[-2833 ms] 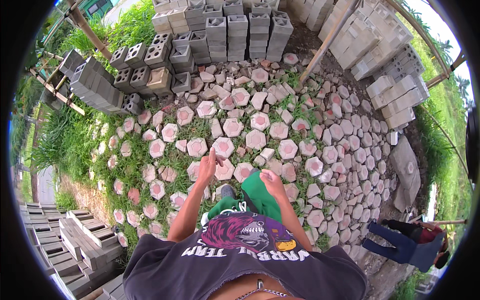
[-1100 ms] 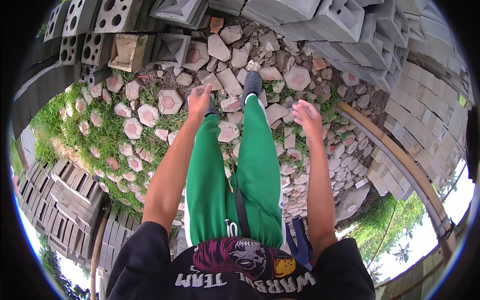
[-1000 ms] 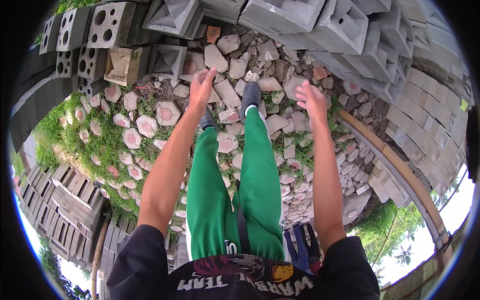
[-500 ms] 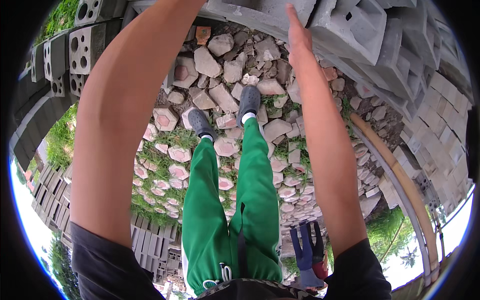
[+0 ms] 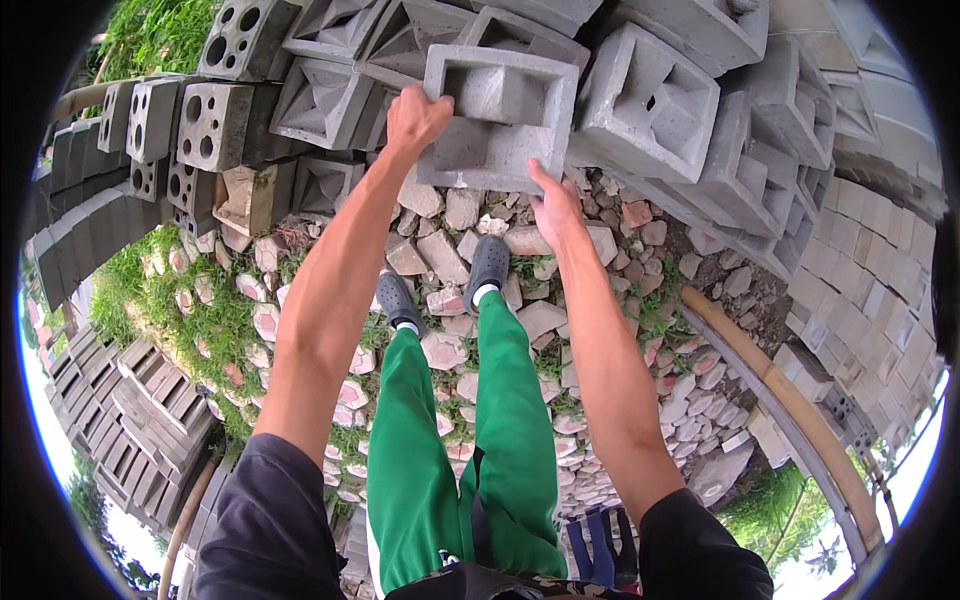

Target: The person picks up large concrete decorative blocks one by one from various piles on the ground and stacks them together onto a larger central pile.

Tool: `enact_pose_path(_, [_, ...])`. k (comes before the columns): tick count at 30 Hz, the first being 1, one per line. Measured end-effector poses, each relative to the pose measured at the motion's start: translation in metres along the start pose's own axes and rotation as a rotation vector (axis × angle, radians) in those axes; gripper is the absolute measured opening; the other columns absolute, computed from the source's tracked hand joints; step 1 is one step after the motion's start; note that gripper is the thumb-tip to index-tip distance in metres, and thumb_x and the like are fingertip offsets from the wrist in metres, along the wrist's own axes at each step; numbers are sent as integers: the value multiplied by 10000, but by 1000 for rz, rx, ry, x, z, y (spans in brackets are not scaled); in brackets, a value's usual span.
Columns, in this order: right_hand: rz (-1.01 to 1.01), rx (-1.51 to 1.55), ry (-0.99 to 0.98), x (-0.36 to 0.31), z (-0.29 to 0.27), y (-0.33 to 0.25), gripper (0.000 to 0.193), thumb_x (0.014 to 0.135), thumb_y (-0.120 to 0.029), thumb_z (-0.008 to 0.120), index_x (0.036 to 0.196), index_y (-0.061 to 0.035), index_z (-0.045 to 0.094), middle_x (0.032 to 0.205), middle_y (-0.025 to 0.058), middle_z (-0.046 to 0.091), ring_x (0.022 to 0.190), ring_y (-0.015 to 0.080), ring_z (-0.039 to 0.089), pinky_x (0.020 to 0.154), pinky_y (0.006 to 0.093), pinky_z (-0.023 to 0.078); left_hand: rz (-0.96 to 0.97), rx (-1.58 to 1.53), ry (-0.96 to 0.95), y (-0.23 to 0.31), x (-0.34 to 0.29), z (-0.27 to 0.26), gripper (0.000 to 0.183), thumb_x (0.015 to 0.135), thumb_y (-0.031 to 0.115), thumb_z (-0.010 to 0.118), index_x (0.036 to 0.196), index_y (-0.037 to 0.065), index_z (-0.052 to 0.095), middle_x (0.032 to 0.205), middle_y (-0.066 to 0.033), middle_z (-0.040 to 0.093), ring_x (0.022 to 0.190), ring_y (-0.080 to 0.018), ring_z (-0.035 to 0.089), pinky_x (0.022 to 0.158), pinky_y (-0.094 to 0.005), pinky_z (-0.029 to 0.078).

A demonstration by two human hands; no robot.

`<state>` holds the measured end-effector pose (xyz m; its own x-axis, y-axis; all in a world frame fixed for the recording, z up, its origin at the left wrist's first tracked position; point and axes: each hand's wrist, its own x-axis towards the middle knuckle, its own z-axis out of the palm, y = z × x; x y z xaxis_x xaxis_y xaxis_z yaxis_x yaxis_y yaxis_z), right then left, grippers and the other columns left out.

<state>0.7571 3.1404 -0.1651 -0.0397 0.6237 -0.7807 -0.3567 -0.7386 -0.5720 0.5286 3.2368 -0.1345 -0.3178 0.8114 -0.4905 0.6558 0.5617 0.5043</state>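
A grey concrete ventilation block (image 5: 492, 150) with a recessed face is up in front of me, at the edge of the block stack. My left hand (image 5: 416, 120) is closed around its left edge. At its lower right corner, my right hand (image 5: 556, 208) grips with the thumb on the front edge; the other fingers are mostly hidden. Similar ventilation blocks stand close by: one (image 5: 650, 105) to the right, another (image 5: 322, 103) to the left.
Broken stones (image 5: 440, 257) and hexagonal pavers (image 5: 443, 350) cover uneven ground around my feet. Blocks with round holes (image 5: 214, 127) are stacked at left. A bamboo pole (image 5: 765, 372) slants along the right. Another person's dark-clothed legs (image 5: 602, 548) show at the bottom.
Both hands now show on the ventilation block, which is lower in the picture; my left hand was out of view before. The view has shifted, showing more of the stack.
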Motion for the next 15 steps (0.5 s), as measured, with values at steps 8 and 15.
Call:
enact_pose_path(8, [493,53,-241,-107,-37,122,863,848,-712,400,1370,-25,410,1341,144,494,1229,267,462,1035,423,353,-480,-99,71,-145,-247,2,407,737,232,583,1015,-63,615,857,-294,648,859,-446,629,839,-476,480])
enact_pose_path(15, [356,-824,-533,-240,-8,179,844,835,-567,594,1355,46,337,1323,193,430,1270,279,377,1055,398,294,-817,-310,199,-245,-456,-33,428,731,226,609,1018,-92,611,928,-291,652,912,-416,638,834,-438,481])
